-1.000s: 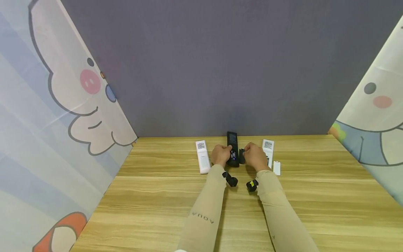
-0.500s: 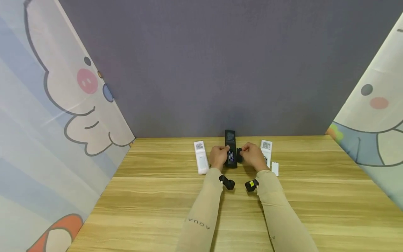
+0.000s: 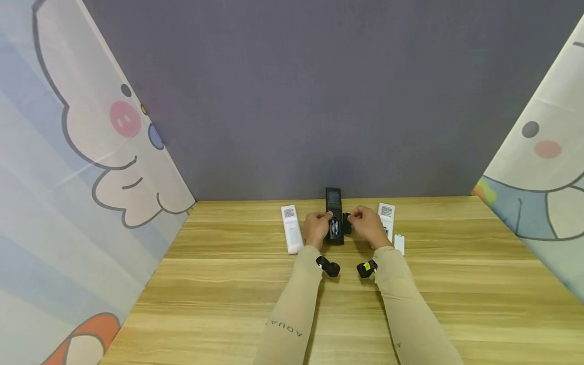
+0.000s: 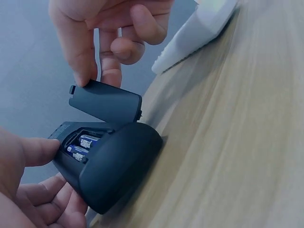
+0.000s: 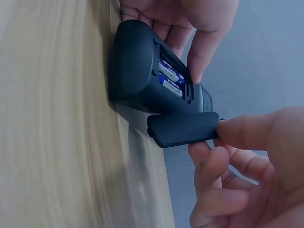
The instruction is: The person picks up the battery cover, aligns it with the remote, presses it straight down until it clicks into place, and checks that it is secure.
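A black remote control (image 3: 334,201) lies back side up on the table, its battery compartment uncovered. Two blue-and-white batteries (image 5: 171,78) sit side by side in the compartment. My left hand (image 3: 317,227) grips the remote from its left, thumb on the edge near the compartment and fingers along the side. The black battery cover (image 4: 107,102) is pinched at one end between thumb and fingers of my right hand (image 3: 367,225). It is held tilted just to the right of the remote, outside the opening. In the head view, the right hand hides part of the cover.
A white remote (image 3: 293,230) with its cover on lies left of my left hand. Another white remote (image 3: 387,215), its compartment uncovered, is partly behind my right hand, with a loose white cover (image 3: 399,244) beside it. A grey panel (image 3: 337,101) rises behind the table.
The view has shifted slightly. My left hand still holds the black remote, and my right hand still holds the battery cover, now tilted a little differently beside it.
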The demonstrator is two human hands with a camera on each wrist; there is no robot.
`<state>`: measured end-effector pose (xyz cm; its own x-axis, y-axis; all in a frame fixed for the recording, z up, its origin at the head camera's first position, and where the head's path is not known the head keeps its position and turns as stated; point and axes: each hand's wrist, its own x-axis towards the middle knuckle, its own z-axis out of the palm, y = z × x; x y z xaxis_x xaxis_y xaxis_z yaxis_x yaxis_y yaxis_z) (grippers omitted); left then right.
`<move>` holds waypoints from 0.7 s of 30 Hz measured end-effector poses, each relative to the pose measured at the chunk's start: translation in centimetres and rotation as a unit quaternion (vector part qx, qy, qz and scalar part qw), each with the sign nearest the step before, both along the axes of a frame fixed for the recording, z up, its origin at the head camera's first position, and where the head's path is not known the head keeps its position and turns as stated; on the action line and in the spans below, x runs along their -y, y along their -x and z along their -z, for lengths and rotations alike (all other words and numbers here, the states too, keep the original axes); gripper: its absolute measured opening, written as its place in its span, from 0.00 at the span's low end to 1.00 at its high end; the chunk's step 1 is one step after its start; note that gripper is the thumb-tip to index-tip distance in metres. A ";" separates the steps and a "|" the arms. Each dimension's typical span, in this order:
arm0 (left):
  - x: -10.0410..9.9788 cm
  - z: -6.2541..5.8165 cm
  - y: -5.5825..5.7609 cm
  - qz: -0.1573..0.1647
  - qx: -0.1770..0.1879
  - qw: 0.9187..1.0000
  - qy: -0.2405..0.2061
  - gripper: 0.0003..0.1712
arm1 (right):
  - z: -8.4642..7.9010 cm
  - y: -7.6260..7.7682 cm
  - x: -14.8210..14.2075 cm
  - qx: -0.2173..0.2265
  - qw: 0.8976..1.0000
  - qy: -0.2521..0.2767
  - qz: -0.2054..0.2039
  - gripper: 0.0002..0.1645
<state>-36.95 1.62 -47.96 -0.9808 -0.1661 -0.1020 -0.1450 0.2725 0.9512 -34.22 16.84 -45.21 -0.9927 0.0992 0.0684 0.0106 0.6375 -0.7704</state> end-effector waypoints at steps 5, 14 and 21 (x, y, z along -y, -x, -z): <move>0.2 -0.2 -0.2 0.013 -0.006 0.999 -0.045 0.17 | -0.3 -0.2 0.0 -0.018 1.000 0.000 -0.005 0.09; 0.7 -0.3 0.0 0.017 -0.007 0.997 -0.076 0.16 | -0.5 -0.2 -0.1 -0.022 1.000 0.009 -0.014 0.10; 0.9 -0.3 -0.1 0.028 -0.005 0.994 -0.102 0.17 | -0.5 -0.4 -0.1 -0.030 0.999 0.022 -0.016 0.10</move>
<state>-36.87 0.68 -47.67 -0.9892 -0.0882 -0.1174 -0.1246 0.0803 0.9890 -33.87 16.98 -44.70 -0.9898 0.0708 0.1236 -0.0563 0.6025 -0.7962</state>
